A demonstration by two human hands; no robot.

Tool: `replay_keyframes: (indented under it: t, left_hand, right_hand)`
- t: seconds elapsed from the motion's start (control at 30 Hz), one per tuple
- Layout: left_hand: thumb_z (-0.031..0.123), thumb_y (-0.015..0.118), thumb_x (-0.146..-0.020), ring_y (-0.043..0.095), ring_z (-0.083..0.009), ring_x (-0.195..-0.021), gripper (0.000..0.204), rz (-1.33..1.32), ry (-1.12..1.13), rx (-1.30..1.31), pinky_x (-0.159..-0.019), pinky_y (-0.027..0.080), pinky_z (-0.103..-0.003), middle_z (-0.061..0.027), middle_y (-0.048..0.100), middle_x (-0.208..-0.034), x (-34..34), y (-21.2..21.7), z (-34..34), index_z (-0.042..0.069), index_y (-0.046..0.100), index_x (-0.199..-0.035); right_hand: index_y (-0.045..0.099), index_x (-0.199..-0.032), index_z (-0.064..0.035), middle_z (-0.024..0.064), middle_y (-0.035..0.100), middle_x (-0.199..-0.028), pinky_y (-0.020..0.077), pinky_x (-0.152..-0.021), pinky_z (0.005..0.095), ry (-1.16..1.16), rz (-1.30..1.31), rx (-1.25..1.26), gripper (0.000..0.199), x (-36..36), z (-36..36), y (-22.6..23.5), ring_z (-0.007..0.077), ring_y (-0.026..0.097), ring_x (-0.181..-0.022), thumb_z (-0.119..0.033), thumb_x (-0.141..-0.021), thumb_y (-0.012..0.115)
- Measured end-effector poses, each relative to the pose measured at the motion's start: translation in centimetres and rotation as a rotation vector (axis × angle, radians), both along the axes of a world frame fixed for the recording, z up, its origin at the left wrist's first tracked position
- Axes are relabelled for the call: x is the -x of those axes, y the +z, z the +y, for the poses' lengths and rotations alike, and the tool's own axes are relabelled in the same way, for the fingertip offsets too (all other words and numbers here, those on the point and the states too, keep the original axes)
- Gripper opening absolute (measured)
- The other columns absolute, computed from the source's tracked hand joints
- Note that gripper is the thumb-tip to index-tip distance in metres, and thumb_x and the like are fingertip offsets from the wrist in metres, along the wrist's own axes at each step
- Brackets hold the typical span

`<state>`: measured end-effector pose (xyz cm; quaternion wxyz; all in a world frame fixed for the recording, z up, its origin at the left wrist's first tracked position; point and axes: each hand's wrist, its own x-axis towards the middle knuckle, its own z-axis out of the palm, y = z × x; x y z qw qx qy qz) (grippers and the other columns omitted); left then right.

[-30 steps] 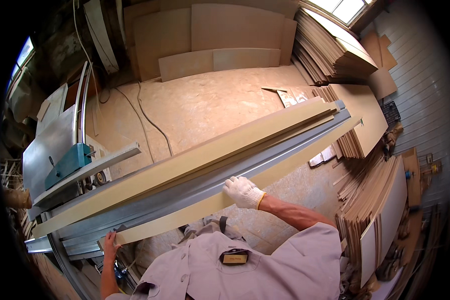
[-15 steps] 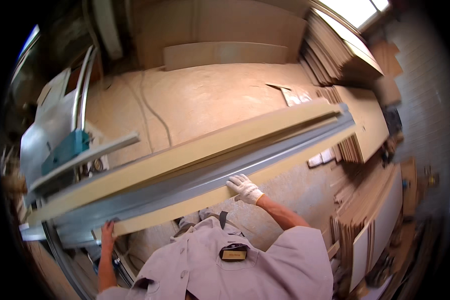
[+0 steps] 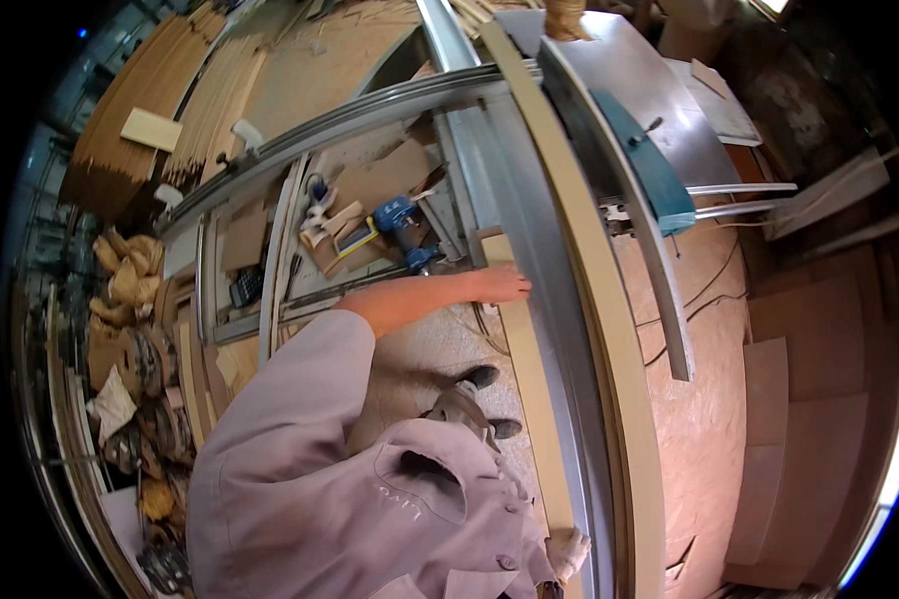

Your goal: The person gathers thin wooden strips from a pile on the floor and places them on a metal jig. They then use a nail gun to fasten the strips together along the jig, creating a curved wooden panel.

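I judge this step as positioning the pale strip (image 3: 535, 399) alongside the metal bench (image 3: 566, 369), left hand (image 3: 502, 285) laid across one end, gloved right hand (image 3: 569, 552) farther along, neither grip discernible; the next move probably calls for even two-handed support.

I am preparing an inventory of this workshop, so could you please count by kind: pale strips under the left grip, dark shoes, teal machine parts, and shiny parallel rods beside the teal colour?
Pale strip under the left grip: 1
Dark shoes: 2
Teal machine part: 1
Shiny parallel rods: 2
Total: 6
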<state>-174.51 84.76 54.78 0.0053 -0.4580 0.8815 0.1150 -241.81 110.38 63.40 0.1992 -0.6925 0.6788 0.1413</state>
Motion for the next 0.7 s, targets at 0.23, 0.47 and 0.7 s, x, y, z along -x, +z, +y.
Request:
replay_keyframes:
  t: [0.23, 0.47, 0.7]
  left_hand:
    - [0.01, 0.05, -0.096, 0.053, -0.0186, -0.126, 0.036, 0.019, 0.054, -0.104, -0.112, 0.037, -0.061, -0.0056, 0.056, -0.123, -1.7, 0.3, -1.1, 0.01, 0.059, -0.131]
    - [0.01, 0.052, -0.095, 0.054, -0.017, -0.124, 0.03, 0.001, 0.087, -0.02, -0.108, 0.039, -0.064, -0.0021, 0.056, -0.12, -3.7, -0.3, -1.1, 0.011, 0.06, -0.124]
    - [0.009, 0.058, -0.09, 0.056, -0.0165, -0.119, 0.029, -0.029, 0.078, 0.039, -0.104, 0.044, -0.062, -0.0012, 0.056, -0.115, -3.5, -1.3, -1.2, 0.011, 0.061, -0.119]
  right_hand:
    - [0.055, -0.14, -0.0146, 0.0184, 0.056, -0.132, 0.0478, -0.104, 0.0473, -0.159, 0.073, -0.163, 0.09, -5.2, -1.8, 1.4, 0.0398, 0.051, -0.128, -0.032, -0.059, 0.09]
    - [0.061, -0.115, -0.0074, 0.0189, 0.061, -0.114, 0.049, -0.095, 0.0495, -0.08, 0.023, -0.003, 0.062, -7.7, -2.4, 1.4, 0.0416, 0.056, -0.113, -0.021, -0.06, 0.087]
    - [0.06, -0.109, -0.0057, 0.0189, 0.06, -0.111, 0.0489, -0.096, 0.0489, -0.1, 0.058, 0.011, 0.054, -8.1, -2.0, 0.0, 0.0421, 0.056, -0.111, -0.018, -0.062, 0.081]
